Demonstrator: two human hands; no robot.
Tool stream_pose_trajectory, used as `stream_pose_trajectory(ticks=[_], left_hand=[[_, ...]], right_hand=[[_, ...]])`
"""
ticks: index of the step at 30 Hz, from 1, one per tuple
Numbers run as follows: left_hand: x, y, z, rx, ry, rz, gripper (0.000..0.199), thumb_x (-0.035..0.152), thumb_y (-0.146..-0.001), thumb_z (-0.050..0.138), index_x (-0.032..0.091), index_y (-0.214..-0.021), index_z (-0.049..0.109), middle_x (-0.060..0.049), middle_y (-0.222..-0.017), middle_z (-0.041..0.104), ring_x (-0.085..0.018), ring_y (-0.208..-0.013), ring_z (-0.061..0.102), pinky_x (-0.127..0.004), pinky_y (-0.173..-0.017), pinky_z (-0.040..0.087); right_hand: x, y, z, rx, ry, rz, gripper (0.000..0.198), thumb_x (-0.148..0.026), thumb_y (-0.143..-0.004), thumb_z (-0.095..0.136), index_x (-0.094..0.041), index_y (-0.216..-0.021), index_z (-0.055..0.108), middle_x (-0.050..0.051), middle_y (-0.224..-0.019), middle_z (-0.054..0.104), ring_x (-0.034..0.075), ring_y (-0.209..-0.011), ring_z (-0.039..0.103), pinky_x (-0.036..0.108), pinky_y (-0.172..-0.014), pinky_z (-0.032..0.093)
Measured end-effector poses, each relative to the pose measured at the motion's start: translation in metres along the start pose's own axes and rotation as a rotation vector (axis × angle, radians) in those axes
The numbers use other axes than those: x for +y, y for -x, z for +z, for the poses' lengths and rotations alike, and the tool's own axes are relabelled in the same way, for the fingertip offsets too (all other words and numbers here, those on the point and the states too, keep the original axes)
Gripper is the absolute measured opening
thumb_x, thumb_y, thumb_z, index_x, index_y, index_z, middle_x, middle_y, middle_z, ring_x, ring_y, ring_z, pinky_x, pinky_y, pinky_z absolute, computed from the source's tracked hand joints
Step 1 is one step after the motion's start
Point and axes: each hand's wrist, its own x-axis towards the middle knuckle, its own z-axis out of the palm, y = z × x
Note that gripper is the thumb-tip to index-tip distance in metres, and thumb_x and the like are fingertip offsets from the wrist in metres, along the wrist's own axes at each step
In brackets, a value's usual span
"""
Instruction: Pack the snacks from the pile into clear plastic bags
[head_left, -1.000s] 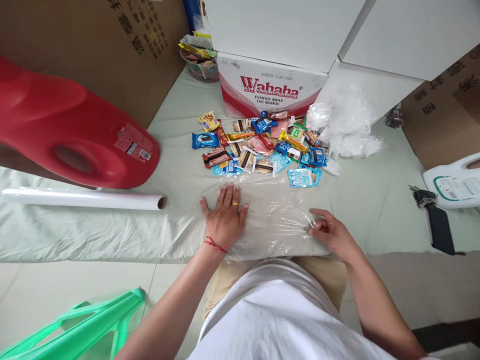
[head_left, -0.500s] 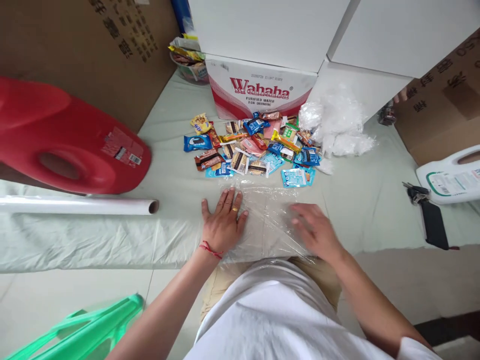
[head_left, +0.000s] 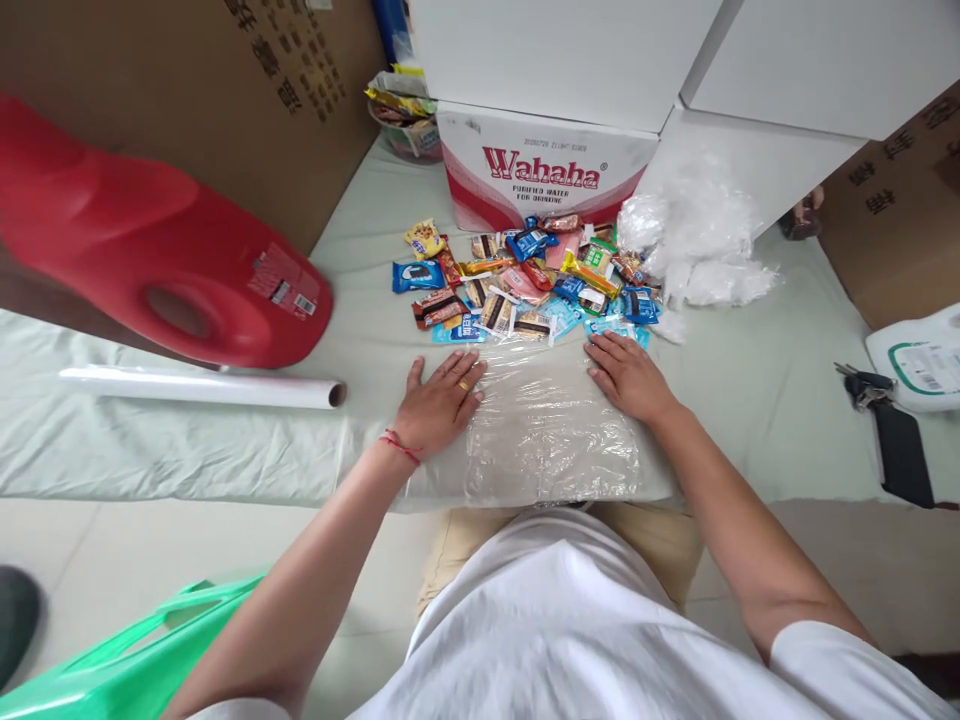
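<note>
A clear plastic sheet (head_left: 555,430), possibly a flat bag, lies wrinkled and shiny at the table's front edge. On its left edge rests my left hand (head_left: 442,400), palm down, fingers stretched out. My right hand (head_left: 628,375) lies flat at the sheet's upper right corner, its fingertips beside a light blue snack packet (head_left: 616,328). Neither hand grips anything. Just beyond both hands spreads a pile of wrapped snacks (head_left: 525,280) in several colours. To the right of the pile is a heap of crumpled clear plastic (head_left: 697,235).
At left stand a large red jug (head_left: 247,300) and a white roll (head_left: 210,387). A Wahaha carton (head_left: 551,175) and white boxes back the pile. Keys, a black phone-like item (head_left: 902,450) and a white bottle (head_left: 922,360) lie at right. A green stool (head_left: 150,650) is below left.
My right hand has moved up and away from me, settling flat on the sheet's far right corner. The sheet now lies flatter and wider. The view has shifted slightly.
</note>
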Motion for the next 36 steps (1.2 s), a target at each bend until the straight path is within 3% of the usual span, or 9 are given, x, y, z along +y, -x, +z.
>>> stream_pose_trajectory(ticks=[5,8,12,16,22,25,29,33,36], left_hand=[[-0.008,-0.003,-0.001,0.010,0.071,-0.010,0.057,0.034,-0.103,0.028,0.026,-0.158,0.041,-0.010,-0.167,0.037,-0.025,-0.156,0.033,-0.064,-0.127,0.007],[-0.004,-0.003,0.000,0.021,0.102,-0.029,0.056,0.031,-0.102,0.028,0.024,-0.156,0.043,-0.010,-0.166,0.039,-0.025,-0.155,0.034,-0.065,-0.127,0.006],[-0.008,-0.004,-0.005,-0.005,0.125,-0.015,0.058,0.025,-0.100,0.026,0.022,-0.155,0.044,-0.010,-0.165,0.040,-0.025,-0.155,0.034,-0.065,-0.127,0.009],[-0.033,0.001,-0.020,0.032,0.146,-0.023,0.060,0.016,-0.092,0.031,0.014,-0.149,0.050,-0.012,-0.162,0.046,-0.023,-0.151,0.039,-0.048,-0.128,0.026],[-0.035,0.041,-0.037,0.280,0.106,-0.537,0.039,0.035,-0.099,0.034,0.013,-0.102,0.067,-0.013,-0.100,0.071,-0.027,-0.098,0.067,-0.037,-0.089,0.053],[0.006,0.063,-0.027,0.110,0.178,-0.585,0.050,0.056,-0.100,0.034,0.021,-0.073,0.057,-0.005,-0.066,0.061,-0.022,-0.065,0.060,-0.031,-0.060,0.041],[0.050,0.074,-0.008,0.104,0.169,-0.504,0.040,0.054,-0.095,0.043,0.022,-0.076,0.056,-0.007,-0.086,0.069,-0.020,-0.068,0.059,-0.031,-0.060,0.034],[0.039,0.081,-0.009,0.057,0.334,-0.599,0.038,0.047,-0.095,0.041,0.023,-0.070,0.054,-0.003,-0.065,0.062,-0.019,-0.061,0.056,-0.030,-0.060,0.036],[0.027,0.087,-0.021,0.183,0.326,-0.728,0.032,0.045,-0.094,0.043,0.022,-0.078,0.060,-0.002,-0.064,0.063,-0.020,-0.063,0.058,-0.031,-0.063,0.042]], right_hand=[[-0.062,0.007,-0.012,0.145,-0.101,-0.005,0.042,-0.026,-0.103,0.044,-0.013,-0.137,0.067,0.019,-0.150,0.058,0.035,-0.146,0.044,0.058,-0.120,0.037],[-0.133,0.022,0.003,-0.044,-0.251,-0.397,0.041,-0.026,-0.105,0.045,-0.021,-0.141,0.064,0.012,-0.142,0.066,0.027,-0.144,0.048,0.052,-0.123,0.036],[-0.188,0.041,0.035,-0.233,-0.269,-0.629,0.052,-0.040,-0.105,0.053,-0.015,-0.151,0.053,0.011,-0.160,0.049,0.025,-0.152,0.037,0.049,-0.128,0.027],[-0.182,0.050,0.045,-0.288,-0.259,-0.643,0.060,-0.043,-0.104,0.055,-0.017,-0.158,0.044,0.011,-0.166,0.039,0.023,-0.156,0.029,0.051,-0.130,0.021],[-0.173,0.052,0.040,-0.289,-0.293,-0.619,0.056,-0.047,-0.106,0.050,-0.021,-0.156,0.046,0.008,-0.165,0.041,0.022,-0.156,0.031,0.048,-0.131,0.017],[-0.175,0.051,0.041,-0.287,-0.324,-0.605,0.055,-0.045,-0.107,0.049,-0.021,-0.156,0.047,0.008,-0.164,0.044,0.022,-0.155,0.033,0.048,-0.131,0.017],[-0.174,0.051,0.042,-0.270,-0.344,-0.606,0.055,-0.043,-0.105,0.051,-0.019,-0.155,0.049,0.009,-0.161,0.047,0.023,-0.154,0.034,0.050,-0.130,0.019],[-0.173,0.050,0.041,-0.268,-0.349,-0.609,0.053,-0.043,-0.105,0.052,-0.020,-0.153,0.050,0.007,-0.163,0.046,0.022,-0.154,0.034,0.047,-0.131,0.018],[-0.173,0.050,0.040,-0.281,-0.340,-0.601,0.051,-0.045,-0.106,0.049,-0.021,-0.152,0.051,0.005,-0.163,0.045,0.021,-0.155,0.033,0.045,-0.131,0.014]])
